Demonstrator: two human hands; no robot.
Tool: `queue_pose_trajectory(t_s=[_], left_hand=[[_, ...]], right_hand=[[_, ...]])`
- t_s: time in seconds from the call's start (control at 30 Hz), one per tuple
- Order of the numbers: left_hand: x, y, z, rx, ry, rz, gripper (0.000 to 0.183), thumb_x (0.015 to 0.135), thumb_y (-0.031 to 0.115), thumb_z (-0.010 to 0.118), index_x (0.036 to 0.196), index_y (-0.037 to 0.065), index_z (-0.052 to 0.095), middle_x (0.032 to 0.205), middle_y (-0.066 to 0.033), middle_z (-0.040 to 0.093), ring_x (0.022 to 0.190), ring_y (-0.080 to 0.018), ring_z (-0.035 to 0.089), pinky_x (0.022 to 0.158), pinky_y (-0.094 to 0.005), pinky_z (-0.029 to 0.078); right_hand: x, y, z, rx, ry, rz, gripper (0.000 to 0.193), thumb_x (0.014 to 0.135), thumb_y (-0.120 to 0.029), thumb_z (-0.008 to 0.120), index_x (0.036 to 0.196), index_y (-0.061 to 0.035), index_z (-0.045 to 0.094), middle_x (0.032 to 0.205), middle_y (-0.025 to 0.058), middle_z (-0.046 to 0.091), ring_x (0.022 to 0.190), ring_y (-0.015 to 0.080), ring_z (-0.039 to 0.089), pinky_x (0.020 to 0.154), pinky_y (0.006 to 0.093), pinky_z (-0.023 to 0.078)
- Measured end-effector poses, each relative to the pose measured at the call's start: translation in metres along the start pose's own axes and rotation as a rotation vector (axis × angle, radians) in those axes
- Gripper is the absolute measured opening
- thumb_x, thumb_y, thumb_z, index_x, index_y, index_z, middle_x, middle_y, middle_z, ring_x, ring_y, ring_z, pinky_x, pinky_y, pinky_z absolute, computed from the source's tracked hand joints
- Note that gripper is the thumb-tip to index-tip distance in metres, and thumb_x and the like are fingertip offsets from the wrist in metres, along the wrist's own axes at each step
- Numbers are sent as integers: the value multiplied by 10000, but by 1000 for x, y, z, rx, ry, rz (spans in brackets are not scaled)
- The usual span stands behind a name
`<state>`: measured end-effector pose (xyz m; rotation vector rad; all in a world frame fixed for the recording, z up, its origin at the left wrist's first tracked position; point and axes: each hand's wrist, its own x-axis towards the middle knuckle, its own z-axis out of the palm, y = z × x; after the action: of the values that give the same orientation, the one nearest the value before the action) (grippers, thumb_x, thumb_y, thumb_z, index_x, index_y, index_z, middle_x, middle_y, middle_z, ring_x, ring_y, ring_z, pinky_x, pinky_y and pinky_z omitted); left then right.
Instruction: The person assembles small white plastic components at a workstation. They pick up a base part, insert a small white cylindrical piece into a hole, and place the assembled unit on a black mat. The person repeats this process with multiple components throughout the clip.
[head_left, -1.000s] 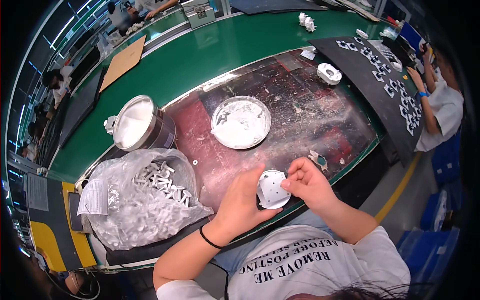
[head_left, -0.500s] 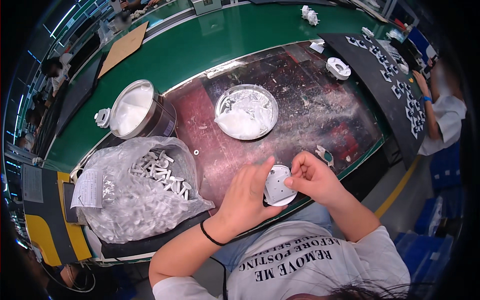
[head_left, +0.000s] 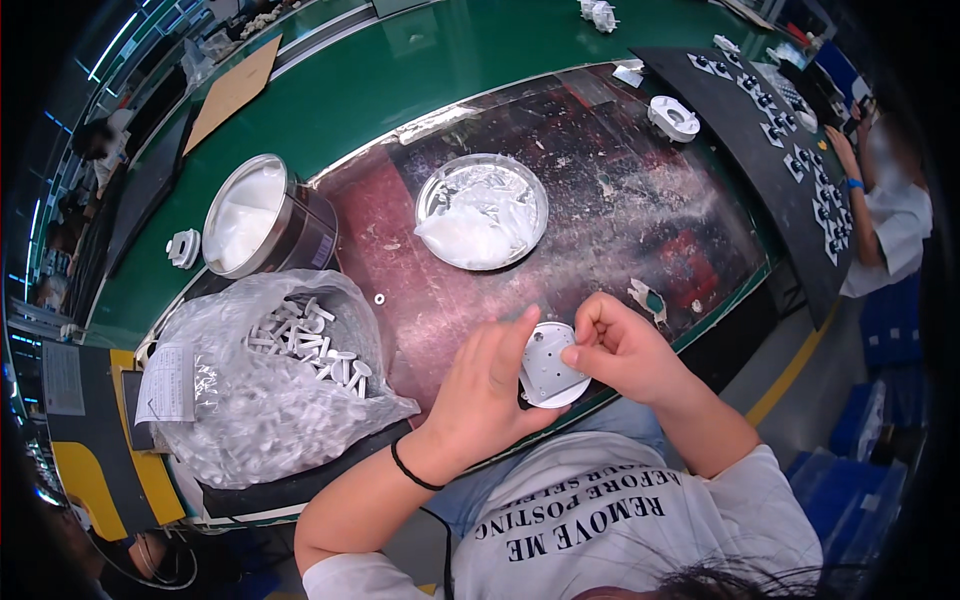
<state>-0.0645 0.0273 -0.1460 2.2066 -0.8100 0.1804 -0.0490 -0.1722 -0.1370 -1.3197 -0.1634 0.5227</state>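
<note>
A round white plastic housing [head_left: 548,370] with a flat grey plate and small holes in its face is tilted up near the table's front edge. My left hand [head_left: 488,378] grips it from the left, thumb below and fingers along its far side. At its right edge, my right hand [head_left: 622,350] is closed, with the thumb tip over the face and the fingers curled. Whatever sits in that pinch is too small or hidden to make out. Left of my hands lies an open clear plastic bag [head_left: 250,400] full of white flat-headed plastic pins [head_left: 312,335].
A round metal dish [head_left: 482,212] holding white grease stands mid-table, beside a tilted tin [head_left: 262,215] of white paste. A small white ring [head_left: 379,299] lies near the bag. White housings [head_left: 673,119] stand farther off. At right, a black board [head_left: 730,130] carries several small parts near another person [head_left: 885,210].
The whole view has shifted slightly, so the table's things sit a little farther left and up. Both hands keep nearly the same hold, the right thumb still at the housing's face.
</note>
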Motion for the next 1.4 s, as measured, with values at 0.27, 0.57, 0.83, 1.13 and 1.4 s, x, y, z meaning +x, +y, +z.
queue_pose_trajectory(t_s=[0.27,0.57,0.83,1.13,1.4], left_hand=[[6,13,-31,82,45,-67,962,581,332,833,1350,43,333,1167,-201,502,1039,-378,498,885,-450,406],[-32,-48,-104,701,119,-499,152,747,105,634,874,22,619,837,-152,612,800,-337,593,717,-408,474],[-33,-50,-110,447,198,-602,178,772,62,582,937,9,618,877,-175,598,851,-349,582,757,-406,468],[-42,-33,-131,296,-70,-402,215,687,44,633,900,37,655,838,-134,610,842,-311,575,770,-396,458],[-29,-39,-122,349,171,-347,123,690,41,673,809,35,643,806,-121,598,813,-313,568,721,-394,445]], right_hand=[[-6,7,-8,-35,192,-202,224,844,-57,646,951,-60,449,830,-16,481,709,28,456,616,183,394],[-24,-5,-38,7,318,-395,179,843,-50,589,971,-60,465,798,-15,455,678,33,404,591,176,334],[-29,-4,-41,-27,374,-476,134,849,-71,595,934,-61,492,746,-25,469,628,27,408,555,173,326],[-31,-4,-49,-60,406,-507,127,848,-66,593,926,-54,493,750,-10,488,620,38,426,555,176,341],[-23,-9,-33,-59,339,-541,123,844,-17,574,937,-41,498,780,4,501,660,41,447,597,178,371]])
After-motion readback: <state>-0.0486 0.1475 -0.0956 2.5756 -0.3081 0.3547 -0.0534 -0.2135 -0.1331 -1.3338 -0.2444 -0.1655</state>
